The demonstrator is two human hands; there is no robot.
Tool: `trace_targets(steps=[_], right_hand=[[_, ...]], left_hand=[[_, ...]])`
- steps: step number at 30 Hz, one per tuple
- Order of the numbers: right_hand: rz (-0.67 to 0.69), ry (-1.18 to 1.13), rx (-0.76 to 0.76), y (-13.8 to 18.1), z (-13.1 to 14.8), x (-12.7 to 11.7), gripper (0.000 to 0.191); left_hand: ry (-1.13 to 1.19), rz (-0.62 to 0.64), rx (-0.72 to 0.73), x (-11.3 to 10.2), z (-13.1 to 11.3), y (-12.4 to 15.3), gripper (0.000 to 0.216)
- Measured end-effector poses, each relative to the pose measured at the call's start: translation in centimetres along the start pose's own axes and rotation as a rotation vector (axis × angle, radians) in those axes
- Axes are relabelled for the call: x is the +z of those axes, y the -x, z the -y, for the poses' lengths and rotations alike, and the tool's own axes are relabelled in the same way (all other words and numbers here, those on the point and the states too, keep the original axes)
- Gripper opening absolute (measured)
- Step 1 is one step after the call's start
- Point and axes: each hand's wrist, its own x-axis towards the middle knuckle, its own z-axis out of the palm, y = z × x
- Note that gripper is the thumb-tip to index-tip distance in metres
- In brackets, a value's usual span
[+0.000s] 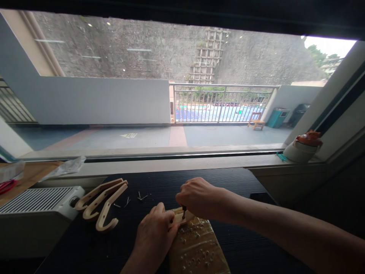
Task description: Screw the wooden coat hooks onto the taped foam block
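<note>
My left hand (pixel 155 232) is closed on a pale wooden piece (pixel 179 217), pressing it on the far end of a block wrapped in brown tape (pixel 199 251). The block's top is dotted with small holes. Above that piece my right hand (pixel 198 196) is wrapped round a tool that looks like a screwdriver (pixel 184 214). Its dark shaft points down at the wood; the handle is hidden in my fist. Left of my hands lie several curved wooden hooks (pixel 107 207) with drilled holes. Loose screws (pixel 141 197) are scattered between the hooks and my hands.
A dark table (pixel 137 179) carries all this, with a dark flat object (pixel 259 196) near its right edge. A white radiator-like unit (pixel 42 201) stands at left. On the windowsill (pixel 171 165) sit crumpled plastic (pixel 67 167) and an orange-topped container (pixel 303 147).
</note>
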Motion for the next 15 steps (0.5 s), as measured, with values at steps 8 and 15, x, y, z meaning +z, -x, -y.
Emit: trace_targets(steps=[8, 15], right_hand=[[-0.020, -0.094, 0.143, 0.7, 0.3, -0.3, 0.020], [-0.019, -0.177, 0.042, 1.6, -0.2, -0.6, 0.024]], left_hand=[[-0.015, -0.020, -0.037, -0.1, -0.5, 0.3, 0.014], [-0.019, 0.016, -0.046, -0.4, -0.6, 0.1, 0.009]])
